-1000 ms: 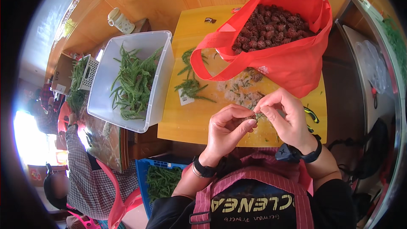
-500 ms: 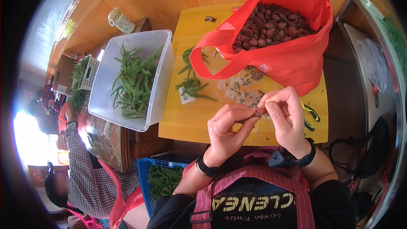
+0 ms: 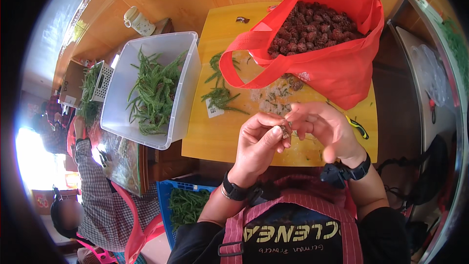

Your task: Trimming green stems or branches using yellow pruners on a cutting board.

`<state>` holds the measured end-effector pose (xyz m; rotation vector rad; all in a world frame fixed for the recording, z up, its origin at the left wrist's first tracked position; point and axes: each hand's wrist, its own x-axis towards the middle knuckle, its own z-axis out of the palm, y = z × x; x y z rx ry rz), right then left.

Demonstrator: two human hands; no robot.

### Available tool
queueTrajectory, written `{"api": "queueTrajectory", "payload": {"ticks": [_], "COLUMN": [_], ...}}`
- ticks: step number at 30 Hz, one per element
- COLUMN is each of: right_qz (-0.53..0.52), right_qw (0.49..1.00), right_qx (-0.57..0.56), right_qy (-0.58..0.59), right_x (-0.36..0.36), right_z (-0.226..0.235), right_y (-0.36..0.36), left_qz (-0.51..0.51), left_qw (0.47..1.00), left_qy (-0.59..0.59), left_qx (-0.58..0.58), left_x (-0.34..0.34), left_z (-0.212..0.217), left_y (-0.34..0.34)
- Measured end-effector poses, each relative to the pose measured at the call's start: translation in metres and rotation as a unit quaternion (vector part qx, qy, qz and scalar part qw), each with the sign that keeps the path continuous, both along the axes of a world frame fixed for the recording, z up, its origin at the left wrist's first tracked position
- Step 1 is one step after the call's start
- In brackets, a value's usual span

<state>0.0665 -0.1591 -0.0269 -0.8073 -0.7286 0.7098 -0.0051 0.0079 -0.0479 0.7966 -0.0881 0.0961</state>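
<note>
Between the thumb and fingers of my left hand point(image 3: 255, 144) is a small brown pine cone point(image 3: 285, 132), partly hidden by them. My right hand point(image 3: 328, 128) is beside it with the thumb spread away. Its fingertips come close to the cone; whether they touch it I cannot tell. Both hands are over the near part of a yellow board point(image 3: 215, 139). Beyond them, a red fabric bag point(image 3: 337, 71) is filled with brown pine cones point(image 3: 312, 29). Yellow-and-black handled pliers point(image 3: 358, 127) lie just right of my right hand, partly covered by it.
Left stands a clear plastic bin point(image 3: 115, 102) holding green pine sprigs point(image 3: 154, 93). Loose sprigs point(image 3: 220, 99), a white card point(image 3: 213, 109) and pale crumbs point(image 3: 273, 99) lie on the board. Below is a blue crate point(image 3: 168, 215) of greenery. Another person in a checked shirt point(image 3: 105, 210) sits left.
My right hand has loosened its pinch and opened, the thumb swinging out toward me. My left hand has turned a little and keeps the pine cone, which shows more plainly now.
</note>
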Motion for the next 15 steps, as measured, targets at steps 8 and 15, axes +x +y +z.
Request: {"api": "queueTrajectory", "payload": {"ticks": [8, 15], "right_qz": [-0.087, -0.111], "right_qw": [0.992, 0.991], "right_qx": [-0.043, -0.044], "right_qy": [-0.084, -0.059], "right_x": [0.002, -0.005], "right_z": [-0.001, 0.001], "right_y": [0.011, 0.014], "left_qz": [-0.06, -0.059], "left_qw": [0.998, 0.997], "left_qy": [0.008, 0.028], "left_qx": [0.018, 0.046], "left_x": [-0.001, 0.001], "left_z": [0.003, 0.008], "left_y": [0.006, 0.005]}}
